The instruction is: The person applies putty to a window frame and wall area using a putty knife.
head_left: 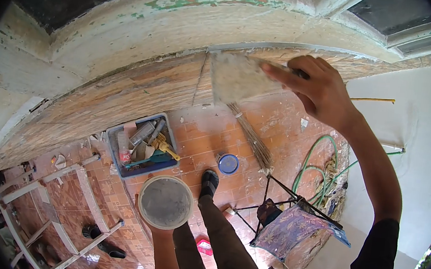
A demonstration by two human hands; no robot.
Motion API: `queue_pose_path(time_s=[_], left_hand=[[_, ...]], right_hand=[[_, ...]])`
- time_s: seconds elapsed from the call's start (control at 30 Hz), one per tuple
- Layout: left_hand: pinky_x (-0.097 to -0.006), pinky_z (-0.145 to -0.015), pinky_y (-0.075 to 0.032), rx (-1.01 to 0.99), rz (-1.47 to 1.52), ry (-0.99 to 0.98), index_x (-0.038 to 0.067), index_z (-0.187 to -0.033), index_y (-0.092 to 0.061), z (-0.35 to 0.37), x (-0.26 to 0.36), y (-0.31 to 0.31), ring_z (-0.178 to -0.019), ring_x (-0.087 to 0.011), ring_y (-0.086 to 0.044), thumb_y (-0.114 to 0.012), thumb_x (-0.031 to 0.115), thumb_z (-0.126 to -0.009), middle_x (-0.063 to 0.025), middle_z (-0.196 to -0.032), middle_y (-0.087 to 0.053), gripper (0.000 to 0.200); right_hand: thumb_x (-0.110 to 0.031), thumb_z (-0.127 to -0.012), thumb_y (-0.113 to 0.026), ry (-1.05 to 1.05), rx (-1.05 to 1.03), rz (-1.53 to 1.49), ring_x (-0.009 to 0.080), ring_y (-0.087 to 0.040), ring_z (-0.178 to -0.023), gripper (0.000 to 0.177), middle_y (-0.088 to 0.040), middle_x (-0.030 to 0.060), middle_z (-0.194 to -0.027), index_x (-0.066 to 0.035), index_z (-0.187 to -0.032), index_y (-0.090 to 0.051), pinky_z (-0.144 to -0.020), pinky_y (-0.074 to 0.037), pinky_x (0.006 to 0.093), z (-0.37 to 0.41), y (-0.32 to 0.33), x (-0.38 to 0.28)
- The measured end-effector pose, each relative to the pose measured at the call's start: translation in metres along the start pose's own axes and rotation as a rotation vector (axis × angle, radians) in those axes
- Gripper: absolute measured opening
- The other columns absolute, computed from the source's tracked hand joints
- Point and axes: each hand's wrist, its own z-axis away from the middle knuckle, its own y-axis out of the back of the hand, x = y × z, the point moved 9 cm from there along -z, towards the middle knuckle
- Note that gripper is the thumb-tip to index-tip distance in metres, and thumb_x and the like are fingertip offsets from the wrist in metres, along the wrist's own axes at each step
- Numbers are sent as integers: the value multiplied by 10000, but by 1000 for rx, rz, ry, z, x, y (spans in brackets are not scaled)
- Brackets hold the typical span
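Note:
My right hand (317,90) is closed round the handle of a wide flat scraper (239,79), its index finger stretched along the blade. The pale, smeared blade is blurred and lies in front of the stone-patterned wall (142,82), below the window ledge; whether it touches the wall cannot be told. Low in the view, my left hand (150,219) holds a round tub (166,203) from beneath and the side. Grey paste covers the inside of the tub. Most of the left hand's fingers are hidden under it.
A grey crate (143,145) of tools and bottles stands by the wall. Near my foot is a blue-lidded can (228,164). A stick broom (251,141), green hose (301,170) and folding chair (289,231) are on the right, a wooden ladder (72,224) on the left.

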Motion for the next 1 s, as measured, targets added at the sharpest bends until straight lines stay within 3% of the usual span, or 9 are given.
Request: queue_pose_path(time_s=[0.2, 0.3, 0.4, 0.5, 0.77, 1.0], left_hand=[[-490, -1095, -469, 39, 52, 66, 103, -1547, -423, 4, -8, -10, -1303, -279, -555, -400, 554, -1051, -79, -1440, -574, 671], [-492, -1096, -469, 49, 17, 41, 104, -1544, -427, 5, -11, -2, -1302, -283, -556, -397, 560, -1051, -79, -1440, -575, 672], [-498, -1104, -463, 51, 26, 58, 105, -1538, -437, 3, -14, -1, -1308, -286, -553, -388, 561, -1054, -79, -1446, -570, 667], [-508, -1110, -456, 8, 43, 75, 109, -1535, -444, -3, -16, -23, -1314, -290, -549, -387, 559, -1054, -80, -1452, -565, 661], [-524, -1114, -449, 44, 114, 113, 127, -1550, -421, -7, -22, -4, -1319, -302, -546, -396, 564, -1051, -83, -1451, -564, 664], [-513, -1109, -450, 27, 87, 96, 123, -1534, -447, -3, -17, -25, -1309, -294, -554, -395, 571, -1047, -82, -1433, -578, 664]], right_hand=[[-113, -903, -690, 37, 68, 15, 230, -627, -821, 580, -596, 34, -920, -340, -1430, -602, -716, -527, 386, -11, -9, 5], [12, -830, -722, 52, 26, 27, 252, -618, -870, 668, -613, 77, -976, -242, -1438, -615, -774, -519, 397, -7, -4, 6], [-113, -897, -699, 29, 40, 84, 239, -638, -816, 590, -607, 36, -949, -331, -1435, -592, -745, -538, 404, -10, -5, 10], [-115, -899, -698, -3, -13, -6, 245, -643, -814, 571, -614, 44, -944, -316, -1424, -599, -747, -540, 406, -15, -7, 15], [-81, -894, -689, -26, -64, 26, 247, -642, -814, 576, -615, 51, -908, -299, -1419, -600, -755, -535, 409, -4, 1, 32], [4, -869, -692, -147, -116, -6, 237, -612, -778, 647, -591, 49, -865, -283, -1440, -595, -727, -505, 405, 34, 17, 56]])
